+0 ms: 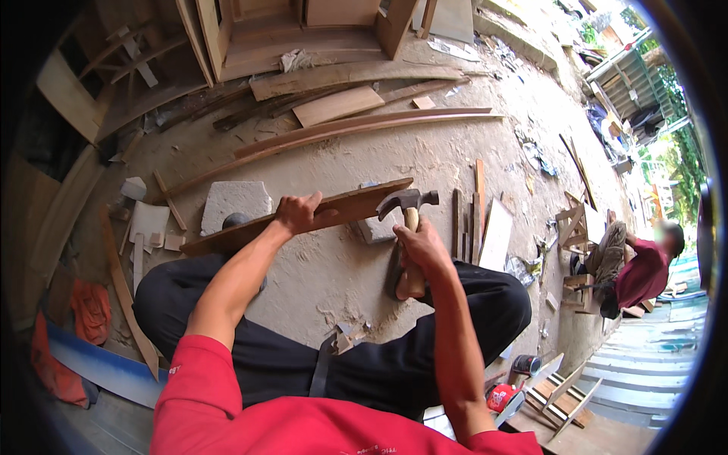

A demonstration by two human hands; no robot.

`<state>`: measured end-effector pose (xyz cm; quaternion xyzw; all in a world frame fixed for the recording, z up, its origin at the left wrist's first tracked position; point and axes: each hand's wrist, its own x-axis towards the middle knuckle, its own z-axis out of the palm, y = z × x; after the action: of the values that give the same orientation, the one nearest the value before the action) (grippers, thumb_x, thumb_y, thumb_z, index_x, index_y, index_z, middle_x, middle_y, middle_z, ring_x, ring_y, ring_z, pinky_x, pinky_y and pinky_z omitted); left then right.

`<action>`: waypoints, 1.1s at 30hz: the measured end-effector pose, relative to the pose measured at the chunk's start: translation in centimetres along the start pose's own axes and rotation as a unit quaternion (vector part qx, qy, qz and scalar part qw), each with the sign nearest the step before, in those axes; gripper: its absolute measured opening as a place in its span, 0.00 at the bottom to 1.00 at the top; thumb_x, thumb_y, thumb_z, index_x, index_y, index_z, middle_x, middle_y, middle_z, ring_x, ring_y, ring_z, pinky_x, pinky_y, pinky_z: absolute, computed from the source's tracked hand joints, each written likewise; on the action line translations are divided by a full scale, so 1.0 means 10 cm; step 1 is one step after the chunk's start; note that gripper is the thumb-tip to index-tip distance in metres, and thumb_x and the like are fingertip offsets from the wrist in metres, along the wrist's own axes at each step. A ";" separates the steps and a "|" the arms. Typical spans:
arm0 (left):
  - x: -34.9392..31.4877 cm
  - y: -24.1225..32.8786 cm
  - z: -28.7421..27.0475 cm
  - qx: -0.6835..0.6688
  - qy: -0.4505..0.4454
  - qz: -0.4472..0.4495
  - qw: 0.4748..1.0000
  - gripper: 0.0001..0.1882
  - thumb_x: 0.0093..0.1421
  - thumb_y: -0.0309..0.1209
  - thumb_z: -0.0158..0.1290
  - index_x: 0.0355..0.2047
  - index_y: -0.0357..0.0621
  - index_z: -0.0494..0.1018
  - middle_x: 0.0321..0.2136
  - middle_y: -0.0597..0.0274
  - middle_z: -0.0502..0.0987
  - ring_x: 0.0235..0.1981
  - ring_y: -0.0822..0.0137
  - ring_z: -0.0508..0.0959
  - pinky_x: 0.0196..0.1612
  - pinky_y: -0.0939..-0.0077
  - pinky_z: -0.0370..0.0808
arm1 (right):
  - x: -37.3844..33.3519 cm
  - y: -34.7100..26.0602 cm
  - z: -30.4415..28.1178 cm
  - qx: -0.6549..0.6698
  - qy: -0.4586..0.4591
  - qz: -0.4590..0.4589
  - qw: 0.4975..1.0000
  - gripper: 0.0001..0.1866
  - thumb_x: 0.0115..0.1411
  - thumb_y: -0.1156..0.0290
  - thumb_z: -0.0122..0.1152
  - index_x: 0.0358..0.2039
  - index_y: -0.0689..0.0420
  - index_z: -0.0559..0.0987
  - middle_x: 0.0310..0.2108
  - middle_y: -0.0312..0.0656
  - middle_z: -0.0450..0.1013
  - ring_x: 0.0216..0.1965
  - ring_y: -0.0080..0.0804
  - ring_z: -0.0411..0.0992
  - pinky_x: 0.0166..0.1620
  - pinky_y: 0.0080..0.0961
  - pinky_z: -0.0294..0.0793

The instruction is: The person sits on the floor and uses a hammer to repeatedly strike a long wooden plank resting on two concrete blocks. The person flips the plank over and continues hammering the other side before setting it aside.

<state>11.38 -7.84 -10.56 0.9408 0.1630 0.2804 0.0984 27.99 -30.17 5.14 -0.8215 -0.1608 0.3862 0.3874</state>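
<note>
A long brown wooden board (349,204) lies slantwise in front of my knees, its right end raised a little higher in view. My left hand (298,214) grips the board near its middle, thumb along the top; the fingers on the far side are partly hidden. My right hand (423,244) is closed round the pale wooden handle of a claw hammer (410,202). The hammer's dark head is close to the board's right end; whether they touch I cannot tell. A whitish rough block (236,203) sits behind the board's left part, and a second block (377,229) is by its right end.
Long planks (364,125) and offcuts lie beyond the board, before a wooden cabinet frame (303,42). Narrow strips (479,212) stand to the right. Another person (641,269) sits at far right. Cans (525,365) and a small wooden frame (557,402) are at lower right.
</note>
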 end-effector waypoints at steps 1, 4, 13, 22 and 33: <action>-0.03 -0.04 0.01 0.001 -0.009 0.009 1.000 0.29 0.59 0.59 0.53 0.21 0.44 0.66 0.10 0.54 0.72 0.12 0.55 0.77 0.13 0.64 0.71 | 0.00 0.01 -0.06 -0.003 -0.025 0.018 1.000 0.14 0.60 0.66 0.63 0.38 0.58 0.68 0.19 0.36 0.67 0.16 0.24 0.66 0.17 0.24 0.69; -0.03 -0.06 0.02 0.008 -0.016 0.038 0.999 0.29 0.58 0.59 0.55 0.20 0.44 0.66 0.09 0.55 0.70 0.11 0.57 0.76 0.13 0.66 0.70 | 0.03 0.07 -0.28 -0.019 -0.087 0.020 0.996 0.14 0.59 0.69 0.62 0.40 0.58 0.67 0.22 0.36 0.67 0.18 0.24 0.67 0.20 0.26 0.71; -0.12 -0.02 0.12 0.004 -0.021 0.062 0.998 0.31 0.59 0.62 0.51 0.21 0.44 0.67 0.06 0.59 0.68 0.09 0.60 0.74 0.13 0.68 0.70 | 0.12 0.07 -0.56 -0.023 -0.175 0.096 0.980 0.13 0.55 0.74 0.59 0.40 0.58 0.68 0.25 0.36 0.67 0.22 0.23 0.68 0.23 0.25 0.75; 0.08 0.17 0.24 -0.040 -0.070 0.044 0.996 0.31 0.59 0.61 0.52 0.21 0.42 0.66 0.08 0.54 0.69 0.11 0.56 0.75 0.14 0.65 0.71 | 0.47 0.17 -0.92 0.015 -0.238 0.141 0.961 0.13 0.57 0.75 0.61 0.41 0.58 0.68 0.24 0.36 0.68 0.20 0.22 0.68 0.21 0.22 0.73; 0.41 0.38 0.10 -0.030 -0.075 -0.042 0.996 0.31 0.59 0.61 0.50 0.23 0.43 0.69 0.12 0.50 0.74 0.16 0.52 0.79 0.16 0.60 0.73 | 0.23 0.46 -0.18 0.382 -0.095 0.106 0.913 0.10 0.57 0.76 0.58 0.39 0.53 0.69 0.19 0.28 0.59 0.13 0.15 0.55 0.14 0.15 0.58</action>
<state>16.17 -9.94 -8.33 0.9480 0.1864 0.2096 0.1504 30.73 -32.76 1.20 -0.5824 0.0509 0.5328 0.6118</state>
